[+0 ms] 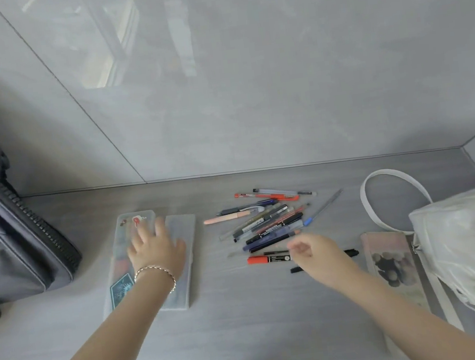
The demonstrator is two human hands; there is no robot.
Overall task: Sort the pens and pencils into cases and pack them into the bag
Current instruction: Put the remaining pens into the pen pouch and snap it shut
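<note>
A loose pile of pens and pencils (268, 221) lies in the middle of the grey counter. My left hand (156, 246) rests flat with spread fingers on two frosted plastic cases: one with stickers (119, 254) and a plain one (181, 231) beside it. My right hand (314, 252) hovers over the near edge of the pile with loosely curled fingers, blurred, above a red marker (265, 259) and a black marker (351, 253). I cannot see anything held in it. A pink fabric pencil pouch (390, 262) lies to the right.
A dark grey bag (6, 232) with an open zipper stands at the far left. A pale grey bag (471, 243) with a looped handle sits at the right, partly over the pouch. A tiled wall backs the counter.
</note>
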